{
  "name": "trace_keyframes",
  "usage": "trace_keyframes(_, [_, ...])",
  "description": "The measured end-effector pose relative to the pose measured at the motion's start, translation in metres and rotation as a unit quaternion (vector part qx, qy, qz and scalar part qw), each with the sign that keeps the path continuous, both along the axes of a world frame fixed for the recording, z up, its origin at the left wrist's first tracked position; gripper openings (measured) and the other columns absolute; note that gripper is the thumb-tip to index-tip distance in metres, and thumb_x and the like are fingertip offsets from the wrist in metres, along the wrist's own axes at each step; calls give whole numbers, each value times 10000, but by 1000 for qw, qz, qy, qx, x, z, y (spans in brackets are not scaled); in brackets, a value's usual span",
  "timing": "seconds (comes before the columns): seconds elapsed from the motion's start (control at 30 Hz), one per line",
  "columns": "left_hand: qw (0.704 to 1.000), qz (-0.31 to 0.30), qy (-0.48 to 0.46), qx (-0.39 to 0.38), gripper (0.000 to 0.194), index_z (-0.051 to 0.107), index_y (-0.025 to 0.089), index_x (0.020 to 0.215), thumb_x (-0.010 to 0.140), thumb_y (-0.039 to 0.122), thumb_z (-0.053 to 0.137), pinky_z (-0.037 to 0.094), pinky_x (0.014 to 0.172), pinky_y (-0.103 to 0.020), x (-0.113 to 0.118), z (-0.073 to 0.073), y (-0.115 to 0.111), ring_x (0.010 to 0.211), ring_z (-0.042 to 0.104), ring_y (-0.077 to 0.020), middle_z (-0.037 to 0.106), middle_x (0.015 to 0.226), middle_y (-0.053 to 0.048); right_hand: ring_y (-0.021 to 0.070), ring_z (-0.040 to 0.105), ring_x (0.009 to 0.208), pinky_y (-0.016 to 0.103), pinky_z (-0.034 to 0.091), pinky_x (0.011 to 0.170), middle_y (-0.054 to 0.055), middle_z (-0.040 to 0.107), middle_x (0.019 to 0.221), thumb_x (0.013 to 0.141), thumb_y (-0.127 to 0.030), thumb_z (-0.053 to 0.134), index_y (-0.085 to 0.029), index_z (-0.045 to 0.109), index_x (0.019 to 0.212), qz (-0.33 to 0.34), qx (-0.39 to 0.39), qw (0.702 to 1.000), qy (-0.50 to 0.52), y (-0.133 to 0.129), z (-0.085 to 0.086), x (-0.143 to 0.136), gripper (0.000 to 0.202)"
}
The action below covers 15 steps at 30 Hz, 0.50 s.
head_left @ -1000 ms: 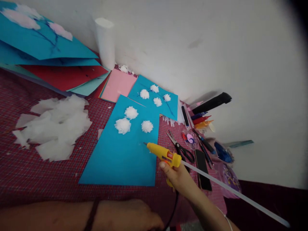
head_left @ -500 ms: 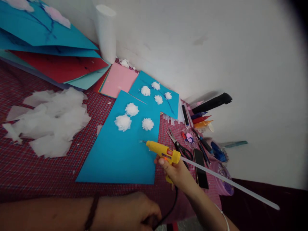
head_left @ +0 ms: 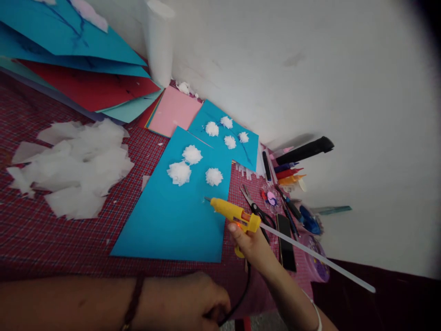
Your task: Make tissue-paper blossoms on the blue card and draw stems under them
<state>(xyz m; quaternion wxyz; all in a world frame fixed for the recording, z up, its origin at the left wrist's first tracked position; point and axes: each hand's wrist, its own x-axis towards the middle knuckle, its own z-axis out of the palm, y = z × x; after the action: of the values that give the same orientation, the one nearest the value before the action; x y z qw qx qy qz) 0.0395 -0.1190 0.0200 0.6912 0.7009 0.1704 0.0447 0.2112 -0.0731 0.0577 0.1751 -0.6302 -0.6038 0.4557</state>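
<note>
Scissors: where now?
Scissors: head view, right of centre, on the checked cloth, between the near blue sheet and phone, beyond the glue gun.

From your right hand [head_left: 253,246], with the gun [head_left: 227,210] in it, the card [head_left: 165,225] lies left, three puffs [head_left: 179,173] on it, and the tissue [head_left: 81,170] farther left. Scissors [head_left: 254,208] lie ahead, the phone [head_left: 287,256] right, and farther right probably a tub [head_left: 319,266].

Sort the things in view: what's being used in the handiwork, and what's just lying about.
In use:
- yellow glue gun, in the right hand
- glue stick in its back
- nearer blue sheet, with three white paper flowers
- probably the white paper pieces

Lying about:
- black-handled scissors
- smartphone
- pink paper
</note>
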Motion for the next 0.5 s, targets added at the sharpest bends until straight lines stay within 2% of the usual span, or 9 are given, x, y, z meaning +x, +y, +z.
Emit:
trace_keyframes(0.13, [1000,5,-9,4,100,533,193,697,681,96,514,254,411,-153,0,1,0,483,395,-64,466,590,72,98,389,470,208,302,394,-13,480,576,783,-651,535,-172,588,855,15,-16,1000,15,-1,6,-2,487])
trace_keyframes(0.27, [1000,11,-8,6,98,487,191,645,669,100,516,248,411,-162,1,0,-2,477,388,-68,447,563,71,103,413,480,218,337,412,9,535,640,760,-636,574,-183,586,847,-8,-7,1000,28,-1,3,-2,461])
trace_keyframes(0.5, [1000,24,-7,1,95,503,196,658,666,102,514,250,412,-170,2,-4,-4,475,395,-75,456,568,70,114,415,470,224,358,417,-31,439,522,734,-685,559,-206,497,701,-40,4,999,-1,-1,-6,5,484])
